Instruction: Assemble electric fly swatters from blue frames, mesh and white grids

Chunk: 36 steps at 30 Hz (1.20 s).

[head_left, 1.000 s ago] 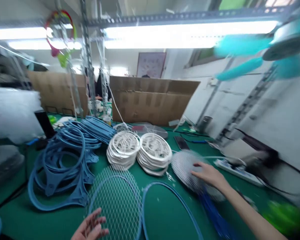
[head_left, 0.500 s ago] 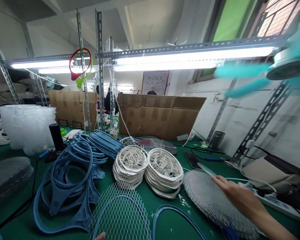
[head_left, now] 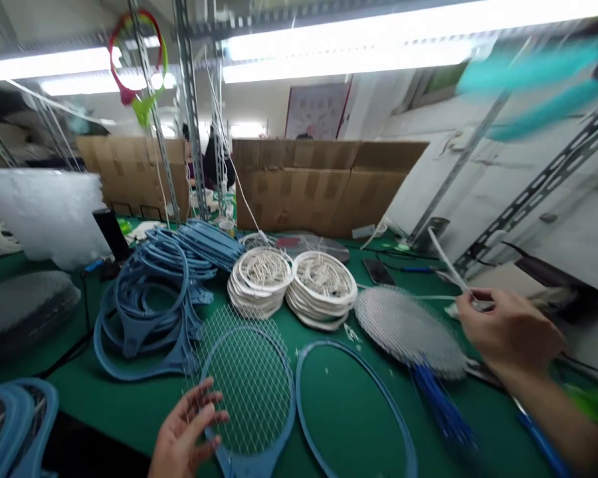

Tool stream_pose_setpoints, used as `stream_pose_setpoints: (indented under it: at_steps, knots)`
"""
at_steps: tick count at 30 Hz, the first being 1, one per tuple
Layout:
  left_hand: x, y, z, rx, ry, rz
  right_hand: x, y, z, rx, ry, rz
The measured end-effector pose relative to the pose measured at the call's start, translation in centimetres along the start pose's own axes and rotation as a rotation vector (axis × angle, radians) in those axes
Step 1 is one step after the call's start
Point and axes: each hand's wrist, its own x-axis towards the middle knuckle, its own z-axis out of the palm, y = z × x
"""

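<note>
My right hand [head_left: 508,328], raised at the right, is closed on a thin white strip [head_left: 446,259] that points up and left. My left hand [head_left: 189,431] has its fingers apart at the left edge of a blue racket-shaped frame [head_left: 292,398]; whether it touches the frame is unclear. A sheet of wire mesh [head_left: 246,392] lies over that frame. To its right lies a blue oval ring [head_left: 301,405]. A pile of oval mesh pieces [head_left: 408,325] sits between the ring and my right hand, with a bundle of blue strands [head_left: 441,405] below it.
Stacked blue frames [head_left: 179,362] lie left of centre. Two stacks of white rings [head_left: 262,302] stand farther back. A phone [head_left: 379,272], cardboard panels [head_left: 323,192] and a black cylinder [head_left: 110,234] are behind. More blue frames [head_left: 40,425] lie at the lower left.
The view has tilted down. My left hand has come further into view with its fingers spread. My right hand has moved away from the mesh pile, and the white strip now points more steeply up.
</note>
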Motion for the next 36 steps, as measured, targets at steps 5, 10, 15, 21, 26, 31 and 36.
stream_pose_setpoints:
  at_steps: [5,10,15,21,26,31,36]
  knots:
    - [-0.4,1.8,-0.9,0.043,-0.055,0.026,-14.9,-3.9,-5.4,0.866,-0.362,0.699]
    - [0.3,2.1,-1.8,0.063,-0.106,0.043,-22.6,-1.5,-9.2,0.369,-0.629,0.733]
    - [-0.4,1.2,-0.9,0.036,-0.134,0.044,-23.0,-5.5,-11.7,0.418,-0.509,0.737]
    - [-1.6,-1.1,-0.1,0.097,-0.18,0.003,-26.7,-16.3,-8.6,1.177,-1.211,0.79]
    - [-1.3,-0.7,-3.9,0.529,0.021,0.479,-27.6,-17.3,-6.1,1.195,-1.108,0.8]
    - [-0.4,-0.7,-5.9,0.997,-0.171,0.584,-28.2,-18.0,-5.2,1.139,-1.164,0.846]
    - [0.8,-2.0,-5.4,1.168,-0.308,0.593,-28.9,-18.5,-4.4,1.092,-1.174,0.851]
